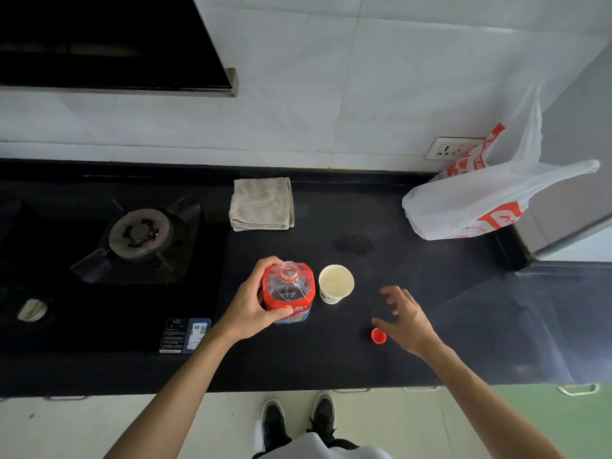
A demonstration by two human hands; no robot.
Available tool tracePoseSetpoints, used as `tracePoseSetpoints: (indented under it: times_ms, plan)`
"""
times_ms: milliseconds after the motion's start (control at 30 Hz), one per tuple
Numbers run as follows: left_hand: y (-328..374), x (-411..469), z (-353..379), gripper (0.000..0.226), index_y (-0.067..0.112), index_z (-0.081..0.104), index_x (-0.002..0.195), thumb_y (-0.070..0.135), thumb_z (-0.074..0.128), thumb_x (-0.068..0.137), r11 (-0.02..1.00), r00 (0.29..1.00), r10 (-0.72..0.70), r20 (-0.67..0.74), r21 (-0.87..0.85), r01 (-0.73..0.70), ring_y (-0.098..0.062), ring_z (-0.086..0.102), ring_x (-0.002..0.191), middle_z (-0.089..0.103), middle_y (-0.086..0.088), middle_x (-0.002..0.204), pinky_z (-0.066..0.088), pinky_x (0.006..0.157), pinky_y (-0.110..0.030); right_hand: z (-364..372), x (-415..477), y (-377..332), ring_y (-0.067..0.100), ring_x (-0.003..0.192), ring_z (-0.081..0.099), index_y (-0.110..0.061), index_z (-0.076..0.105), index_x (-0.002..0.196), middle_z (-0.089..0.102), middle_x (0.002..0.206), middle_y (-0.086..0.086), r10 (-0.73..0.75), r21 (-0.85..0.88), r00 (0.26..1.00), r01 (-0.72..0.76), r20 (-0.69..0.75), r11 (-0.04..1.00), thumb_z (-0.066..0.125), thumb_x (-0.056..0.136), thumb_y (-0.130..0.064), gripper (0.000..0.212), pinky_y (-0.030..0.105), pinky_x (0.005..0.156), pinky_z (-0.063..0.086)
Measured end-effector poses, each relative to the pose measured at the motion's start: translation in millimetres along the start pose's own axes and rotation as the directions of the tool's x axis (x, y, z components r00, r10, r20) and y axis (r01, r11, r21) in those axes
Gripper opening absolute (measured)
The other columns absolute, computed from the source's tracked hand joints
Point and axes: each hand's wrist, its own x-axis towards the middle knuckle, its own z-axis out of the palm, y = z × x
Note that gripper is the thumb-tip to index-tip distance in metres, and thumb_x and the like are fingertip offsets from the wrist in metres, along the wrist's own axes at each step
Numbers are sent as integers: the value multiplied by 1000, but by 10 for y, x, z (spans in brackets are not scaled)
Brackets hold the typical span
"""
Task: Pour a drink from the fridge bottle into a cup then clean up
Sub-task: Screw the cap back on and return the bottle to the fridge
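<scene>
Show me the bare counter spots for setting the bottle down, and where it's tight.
Bare: the counter between paper cup and plastic bag; the stretch between folded cloth and bag; the front strip near the red cap. Tight: bottle in the left hand, cup, cap and right hand cluster together.

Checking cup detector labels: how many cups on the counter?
1: the paper cup stands just right of the bottle that the left hand grips, left of the open right hand. The plastic bag might hide more.
</scene>
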Motion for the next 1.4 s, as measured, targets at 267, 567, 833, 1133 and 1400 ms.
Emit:
tracePoseSetpoints:
  times_ms: [267,567,833,1133,1400]
  plan:
    - [14,-4,5,79,49,38,128,37,83,64,999,1000,-3,1,-47,3,-13,54,125,49,25,126,58,92,-39,233,-251,-12,18,96,57,-25,46,124,49,116,-2,112,-188,990,-95,83,978,74,84,-41,52,27,73,49]
    - [11,-16,0,81,40,39,132,26,85,67,997,1000,-30,5,-78,31,-17,55,125,50,15,130,58,92,-40,358,-219,-19,22,86,52,-14,54,113,49,105,2,89,-199,995,-78,45,977,62,90,-18,25,30,72,45]
    - [16,-11,4,82,40,41,131,10,86,70,992,998,-55,9,-111,55,-17,55,125,50,11,131,58,92,-37,-402,-57,-627,12,72,61,-22,69,96,57,90,1,-116,286,960,190,-256,939,69,85,-2,22,14,71,50]
    - [55,-14,13,82,45,42,127,6,85,69,986,997,-73,16,-148,74,-21,57,124,51,4,131,59,88,-37,-583,-56,-1790,19,91,68,-13,61,88,70,96,-5,-590,382,790,605,-170,699,79,79,-7,21,32,82,56]
    - [83,-33,24,83,35,41,133,-4,81,72,985,997,-73,-1,-158,72,-15,60,120,58,10,124,57,91,-32,-368,111,-1945,9,94,58,-12,67,109,64,105,-12,-716,165,696,714,-59,681,76,83,-12,28,22,83,52]
